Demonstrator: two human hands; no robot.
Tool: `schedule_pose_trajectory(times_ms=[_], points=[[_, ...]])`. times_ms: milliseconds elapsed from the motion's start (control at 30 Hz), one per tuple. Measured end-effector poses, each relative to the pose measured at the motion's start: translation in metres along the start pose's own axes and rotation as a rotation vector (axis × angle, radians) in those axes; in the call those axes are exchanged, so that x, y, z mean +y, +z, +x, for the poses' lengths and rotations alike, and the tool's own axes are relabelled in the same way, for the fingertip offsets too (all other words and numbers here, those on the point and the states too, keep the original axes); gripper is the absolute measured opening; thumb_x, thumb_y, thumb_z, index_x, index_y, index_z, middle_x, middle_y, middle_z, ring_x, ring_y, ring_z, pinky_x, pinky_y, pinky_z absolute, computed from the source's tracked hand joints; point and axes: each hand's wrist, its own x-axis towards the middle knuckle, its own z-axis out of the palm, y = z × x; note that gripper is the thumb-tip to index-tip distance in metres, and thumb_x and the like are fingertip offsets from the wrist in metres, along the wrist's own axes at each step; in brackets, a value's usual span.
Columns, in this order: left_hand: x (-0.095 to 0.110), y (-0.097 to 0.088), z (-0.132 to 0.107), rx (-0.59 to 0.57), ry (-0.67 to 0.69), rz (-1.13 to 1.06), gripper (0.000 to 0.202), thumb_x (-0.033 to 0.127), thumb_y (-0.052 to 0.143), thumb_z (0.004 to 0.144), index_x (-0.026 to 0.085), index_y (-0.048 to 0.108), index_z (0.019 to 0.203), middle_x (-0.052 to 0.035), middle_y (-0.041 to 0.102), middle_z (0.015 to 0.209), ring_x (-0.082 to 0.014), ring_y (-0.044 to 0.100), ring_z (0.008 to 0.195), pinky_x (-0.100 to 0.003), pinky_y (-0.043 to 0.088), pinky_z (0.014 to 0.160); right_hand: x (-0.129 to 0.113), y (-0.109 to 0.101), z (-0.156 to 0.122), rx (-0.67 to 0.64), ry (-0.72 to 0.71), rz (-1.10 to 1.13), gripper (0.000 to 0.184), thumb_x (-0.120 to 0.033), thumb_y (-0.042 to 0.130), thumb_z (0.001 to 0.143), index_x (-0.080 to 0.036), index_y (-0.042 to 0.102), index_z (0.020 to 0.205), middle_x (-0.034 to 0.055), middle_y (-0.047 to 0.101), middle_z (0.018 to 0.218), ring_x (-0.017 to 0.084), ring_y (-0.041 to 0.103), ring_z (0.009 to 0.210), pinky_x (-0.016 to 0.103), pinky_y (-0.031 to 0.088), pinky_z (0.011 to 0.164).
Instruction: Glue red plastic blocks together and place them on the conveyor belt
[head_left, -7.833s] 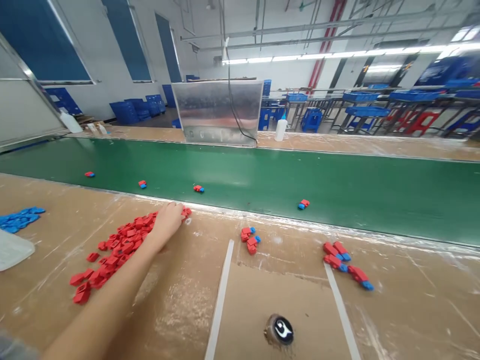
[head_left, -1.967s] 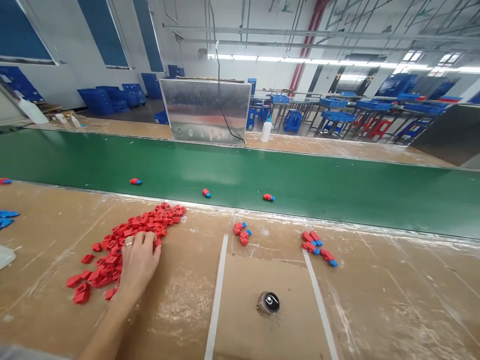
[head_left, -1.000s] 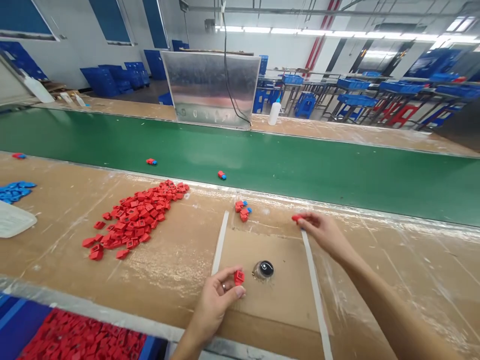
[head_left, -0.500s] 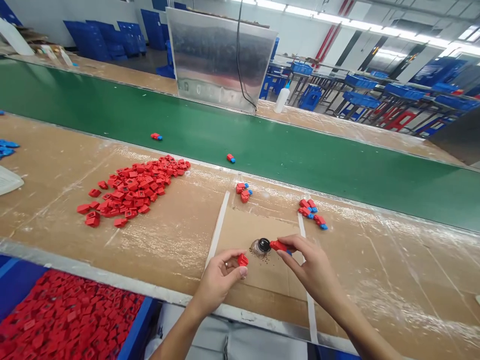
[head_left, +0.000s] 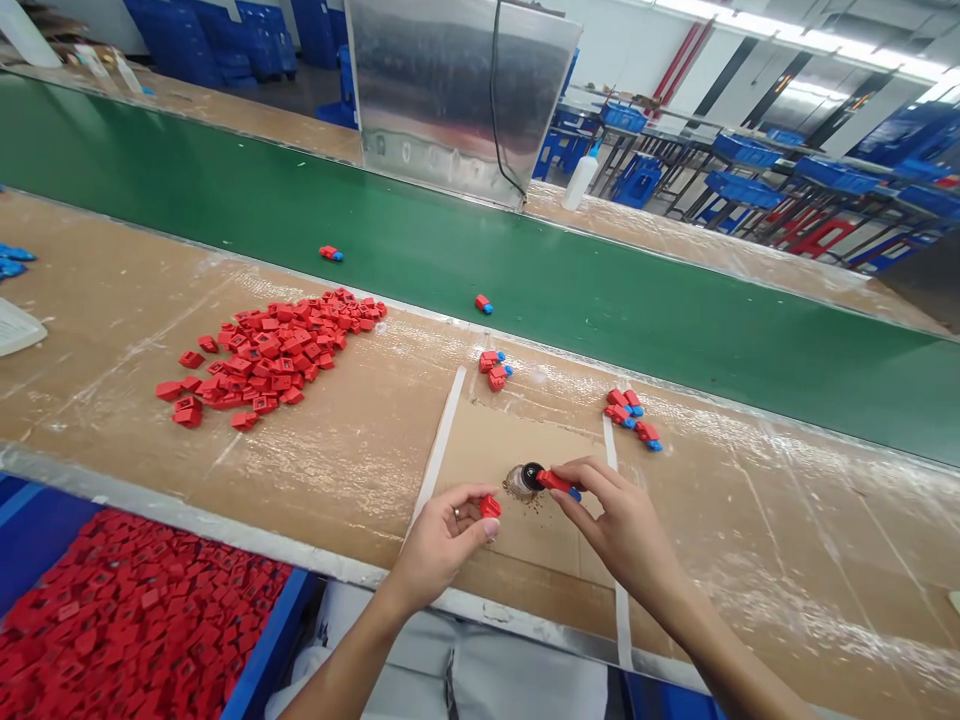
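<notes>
Between the thumb and fingers of my left hand is a small red plastic piece with a recess in it. My right hand pinches a red-and-blue plastic piece, its red end at the edge of a small jar's black top. Whether the two touch, I cannot tell. The jar stands on a cardboard sheet, with brownish specks around its base. Beyond my hands lie several joined red-and-blue pieces, and a smaller group lies further left.
A heap of red pieces lies on the bench to the left. Below it is a blue bin full of red pieces. A green conveyor belt crosses behind, carrying two red-and-blue pieces. A white bottle stands beyond the belt.
My right hand has brought the red-and-blue piece to the jar's black top, partly covering it. My left hand keeps its red piece. The whole view has shifted slightly.
</notes>
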Motion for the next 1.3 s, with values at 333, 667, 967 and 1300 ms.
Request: schedule_pose_trajectory(times_ms=[333, 667, 967, 1300], points=[[0.002, 0.001, 0.001, -0.008, -0.008, -0.015, 0.036, 0.03, 0.073, 0.08, 0.019, 0.067, 0.114, -0.003, 0.065, 0.089, -0.0139, 0.058, 0.078, -0.025, 0.049, 0.075, 0.003, -0.003, -0.007, 0.018, 0.036, 0.011, 0.02, -0.037, 0.049, 0.099, -0.022, 0.063, 0.099, 0.0075, 0.066, 0.098, 0.022, 0.064, 0.086, 0.033, 0.051, 0.073], [0.0, -0.002, -0.004, -0.071, -0.064, -0.098, 0.03, 0.022, 0.079, 0.075, 0.018, 0.068, 0.103, -0.0035, 0.069, 0.09, -0.0136, 0.061, 0.085, -0.024, 0.048, 0.08, -0.027, 0.001, -0.024, 0.217, 0.165, 0.25, 0.017, -0.031, 0.061, 0.094, -0.023, 0.061, 0.109, 0.0059, 0.066, 0.098, 0.021, 0.063, 0.086, 0.033, 0.052, 0.077], [0.004, 0.001, -0.006, -0.11, -0.039, -0.06, 0.029, 0.024, 0.075, 0.079, 0.018, 0.067, 0.106, -0.0049, 0.071, 0.092, -0.0175, 0.063, 0.089, -0.029, 0.048, 0.084, -0.043, 0.027, -0.028, 0.101, 0.089, 0.295, 0.013, -0.028, 0.057, 0.095, -0.021, 0.063, 0.104, 0.0071, 0.066, 0.095, 0.021, 0.064, 0.084, 0.03, 0.053, 0.072], [0.006, 0.002, -0.009, -0.138, -0.024, -0.055, 0.023, 0.017, 0.07, 0.081, 0.014, 0.068, 0.104, -0.0071, 0.071, 0.094, -0.0183, 0.065, 0.09, -0.03, 0.049, 0.086, -0.037, 0.035, -0.036, 0.006, 0.047, 0.325, 0.007, -0.023, 0.055, 0.097, -0.021, 0.061, 0.099, 0.0062, 0.062, 0.097, 0.019, 0.062, 0.09, 0.027, 0.05, 0.079]])
